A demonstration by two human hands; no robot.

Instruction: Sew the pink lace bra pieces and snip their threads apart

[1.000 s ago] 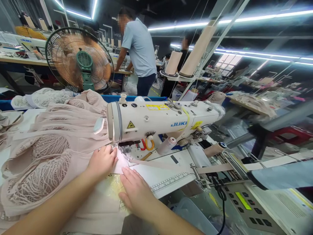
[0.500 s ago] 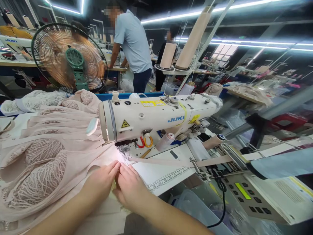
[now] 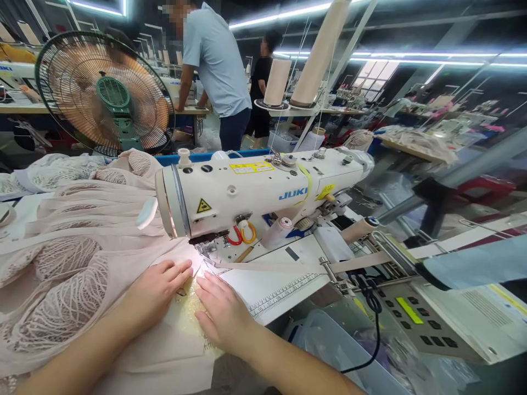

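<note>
Worktop [image 3: 272, 285] under the sewing machine [image 3: 255, 192]: left hand [image 3: 158, 288] and right hand [image 3: 222, 312] lie flat, fingers stretched out and pinching nothing, pressing the pink fabric [image 3: 123, 263] just before the presser foot [image 3: 207, 249]; judged step: lining up the edge, which calls for steady, even guiding.

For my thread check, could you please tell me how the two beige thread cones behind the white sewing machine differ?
The left beige thread cone is short and wholly in view; the right beige thread cone is far taller, its top cut off by the frame. The left stands nearly upright; the right appears to lean rightwards. Both are beige and stand side by side.
</note>
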